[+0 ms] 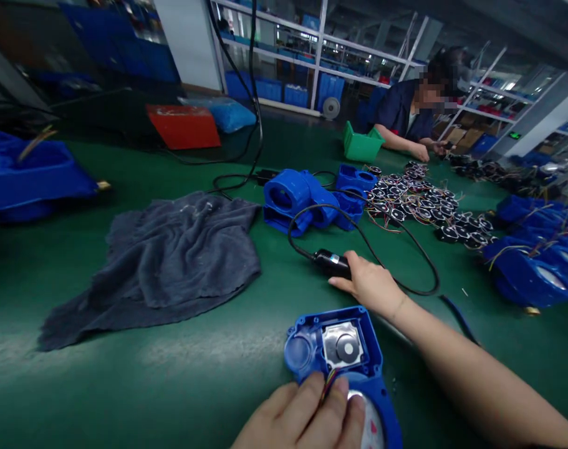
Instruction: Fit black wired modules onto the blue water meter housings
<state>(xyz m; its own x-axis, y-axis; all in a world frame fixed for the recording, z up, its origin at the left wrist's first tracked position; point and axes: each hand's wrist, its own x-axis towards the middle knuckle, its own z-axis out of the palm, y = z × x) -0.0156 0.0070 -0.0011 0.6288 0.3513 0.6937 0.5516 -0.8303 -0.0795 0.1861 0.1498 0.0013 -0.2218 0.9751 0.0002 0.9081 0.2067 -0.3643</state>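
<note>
A blue plastic housing (374, 349) lies at the bottom centre, with a square metal-faced part (342, 345) in its upper compartment. My left hand (307, 415) rests over the housing's lower part, its fingers closed around a small bundle of coloured wires (329, 381). Beyond the housing, my right hand (370, 280) is on a black corded tool (332, 262), fingers wrapped round its right end. The tool's cable leaves from its left end and loops back over the table. What lies under my left palm is hidden.
A dark grey cloth (185, 255) lies left on the green table (138, 380). Blue housings (295, 196) and small wired parts (417, 202) stand beyond my right hand. More housings (529, 268) are at right. A person (405, 115) sits past the green bin (361, 144).
</note>
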